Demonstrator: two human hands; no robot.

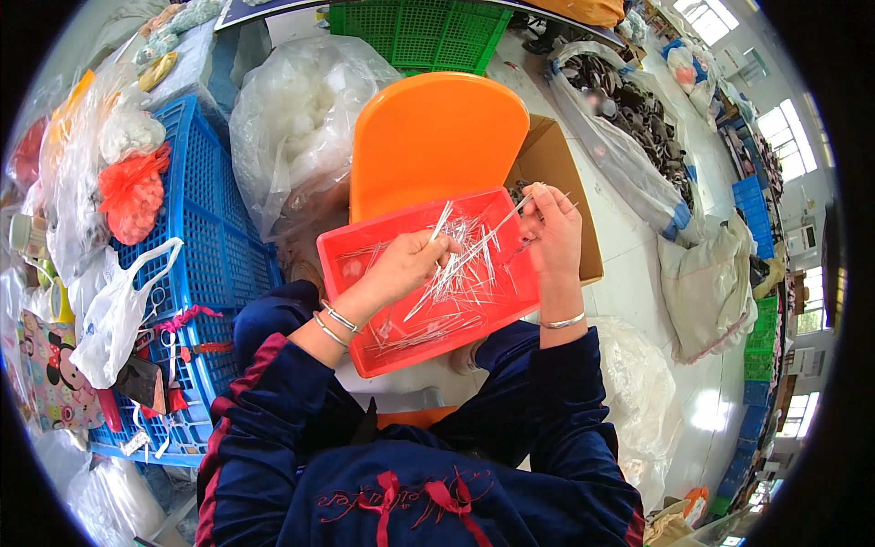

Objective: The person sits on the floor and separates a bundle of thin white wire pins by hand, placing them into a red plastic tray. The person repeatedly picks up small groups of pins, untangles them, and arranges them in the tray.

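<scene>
A shallow red plastic tray (507, 306) rests over my lap, tilted slightly. Loose thin white strips (469, 264) are strewn across its bottom, crossing in a tangle. My left hand (407, 263) is over the tray's left half, with thumb and fingertips pinched on a thin white strip (442, 221) that points up and away. At the tray's right edge, my right hand (552, 230) is raised and pinches thin strips between thumb and forefinger; their ends jut out on both sides. How many it holds is too fine to tell.
An orange chair (437, 137) stands just beyond the tray, with a cardboard box (570, 164) behind its right side. Left are blue plastic crates (205, 237) hung with bags and a clear bag of white stuffing (305, 114). Large sacks (706, 283) lie on the floor at right.
</scene>
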